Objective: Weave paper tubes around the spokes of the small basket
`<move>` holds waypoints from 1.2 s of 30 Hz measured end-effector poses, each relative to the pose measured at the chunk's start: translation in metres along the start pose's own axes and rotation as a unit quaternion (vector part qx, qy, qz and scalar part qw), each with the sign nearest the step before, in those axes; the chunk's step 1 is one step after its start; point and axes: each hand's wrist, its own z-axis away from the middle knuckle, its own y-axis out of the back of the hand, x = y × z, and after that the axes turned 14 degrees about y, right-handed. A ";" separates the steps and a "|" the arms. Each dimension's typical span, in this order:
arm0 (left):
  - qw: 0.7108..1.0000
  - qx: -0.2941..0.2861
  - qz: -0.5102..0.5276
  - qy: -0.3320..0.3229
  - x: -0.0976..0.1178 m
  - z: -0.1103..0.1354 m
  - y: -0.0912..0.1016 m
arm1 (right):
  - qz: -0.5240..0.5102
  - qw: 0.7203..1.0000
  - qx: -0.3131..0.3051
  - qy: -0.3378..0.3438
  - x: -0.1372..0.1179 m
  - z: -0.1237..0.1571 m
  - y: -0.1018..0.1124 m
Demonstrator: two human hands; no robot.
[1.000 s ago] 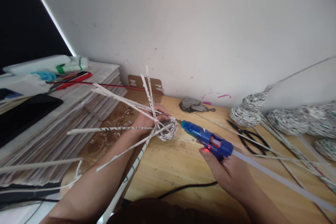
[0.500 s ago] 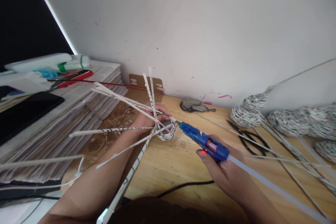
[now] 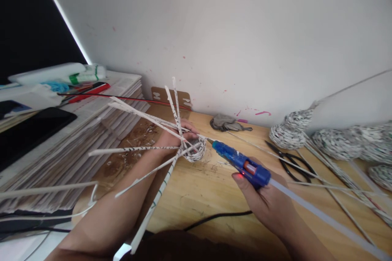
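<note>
My left hand [image 3: 186, 130] is closed around the far side of a small woven paper basket [image 3: 196, 153], its fingers partly hidden behind it. Rolled newspaper strips [image 3: 159, 189] fan out from the basket toward the left, the back and the front. In my right hand [image 3: 263, 200] is a blue glue gun [image 3: 237, 159] with its red light lit. Its metal tip points left at the basket's right rim, close to the end of a paper strip. Out of the gun's rear runs a long translucent glue stick [image 3: 321, 216].
Black scissors [image 3: 290, 161], loose paper rods [image 3: 337, 175] and woven paper pieces [image 3: 290, 130] lie on the right. A grey cloth [image 3: 228, 122] sits by the wall. Left stands a newspaper stack [image 3: 116, 110] bearing a phone [image 3: 39, 132]. A black cord [image 3: 217, 215] crosses the table.
The glue gun in my right hand has moved slightly right, its tip drawing back from the basket rim. The basket and its strips have turned a little in my left hand.
</note>
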 end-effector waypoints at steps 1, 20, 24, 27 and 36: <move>1.000 0.006 0.002 0.004 -0.001 -0.001 0.001 | -0.001 1.000 0.004 0.001 0.000 0.000 0.001; 0.997 -0.054 0.059 0.005 0.004 0.004 -0.001 | -0.531 0.822 0.019 -0.208 0.009 0.003 -0.012; 0.997 -0.055 0.060 -0.005 0.005 0.004 -0.001 | -0.551 0.803 0.017 -0.228 0.008 0.001 -0.009; 0.998 -0.038 0.043 -0.014 0.004 0.003 -0.001 | -0.521 0.821 0.016 -0.234 0.002 0.001 -0.004; 0.997 -0.048 0.020 -0.057 0.003 0.005 0.002 | -0.522 0.826 -0.005 -0.213 0.004 0.001 -0.008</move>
